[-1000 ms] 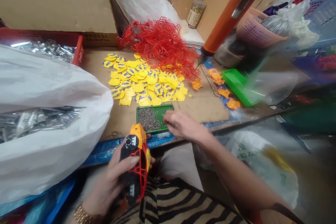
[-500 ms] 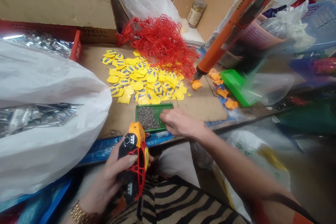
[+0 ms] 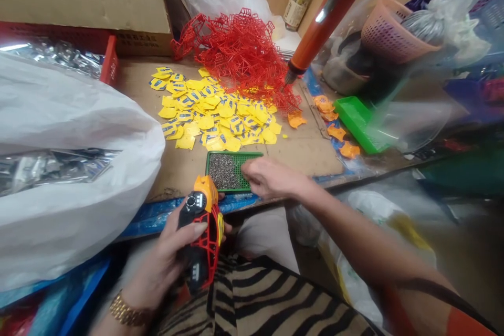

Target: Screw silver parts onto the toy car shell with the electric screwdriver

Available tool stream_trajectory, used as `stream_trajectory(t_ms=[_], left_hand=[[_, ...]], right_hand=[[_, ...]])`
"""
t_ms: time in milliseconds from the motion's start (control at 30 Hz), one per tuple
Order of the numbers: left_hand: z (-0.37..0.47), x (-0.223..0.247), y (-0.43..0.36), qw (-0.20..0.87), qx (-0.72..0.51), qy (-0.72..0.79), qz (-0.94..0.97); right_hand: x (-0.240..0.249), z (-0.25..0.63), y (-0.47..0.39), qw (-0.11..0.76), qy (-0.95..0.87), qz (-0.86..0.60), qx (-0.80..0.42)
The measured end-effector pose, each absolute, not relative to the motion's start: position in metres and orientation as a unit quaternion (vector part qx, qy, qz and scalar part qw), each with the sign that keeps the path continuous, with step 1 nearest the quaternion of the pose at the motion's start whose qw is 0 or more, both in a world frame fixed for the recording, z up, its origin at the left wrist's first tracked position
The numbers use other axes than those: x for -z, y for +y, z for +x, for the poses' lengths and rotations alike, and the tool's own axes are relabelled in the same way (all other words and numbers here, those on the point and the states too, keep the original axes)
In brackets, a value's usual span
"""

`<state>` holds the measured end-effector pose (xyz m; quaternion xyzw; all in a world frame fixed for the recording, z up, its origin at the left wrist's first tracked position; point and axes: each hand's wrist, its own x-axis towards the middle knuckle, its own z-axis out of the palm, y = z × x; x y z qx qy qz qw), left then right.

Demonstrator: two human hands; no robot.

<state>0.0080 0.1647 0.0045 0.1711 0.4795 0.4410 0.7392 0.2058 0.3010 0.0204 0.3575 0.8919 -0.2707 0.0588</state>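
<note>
left hand grips toy car | likely light, stiff: hold by wheels | right hand at tray, can't tell its grasp

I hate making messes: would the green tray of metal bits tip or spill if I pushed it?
The tray probably wouldn't tip easily, because it looks shallow and flat. Its bits may scatter if jolted, since they're tiny and lie loose. One end might feel heavier, as the bits are heaped there.

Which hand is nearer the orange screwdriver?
Right: the right hand is at the green mesh tray, below the screwdriver in view; the left hand holds a toy car, lower and farther left.
</note>
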Motion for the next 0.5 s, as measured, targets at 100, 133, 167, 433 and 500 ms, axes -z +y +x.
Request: stream_trajectory(t_ms=[100,133,167,433,500], left_hand=[[0.006,-0.002,0.165,0.742,-0.433,0.481,0.175],[0.005,-0.001,0.164,0.742,-0.430,0.484,0.175],[0.004,0.000,0.164,0.742,-0.426,0.488,0.173],[-0.001,0.007,0.163,0.738,-0.419,0.512,0.134],[0.001,0.004,0.164,0.731,-0.424,0.517,0.134]], right_hand=[[-0.022,0.216,0.311,-0.006,0.859,0.366,0.359],[-0.023,0.221,0.314,-0.030,0.841,0.368,0.394],[-0.023,0.225,0.316,-0.054,0.822,0.370,0.430],[-0.012,0.246,0.312,-0.244,0.656,0.373,0.610],[-0.011,0.248,0.311,-0.268,0.630,0.371,0.628]])
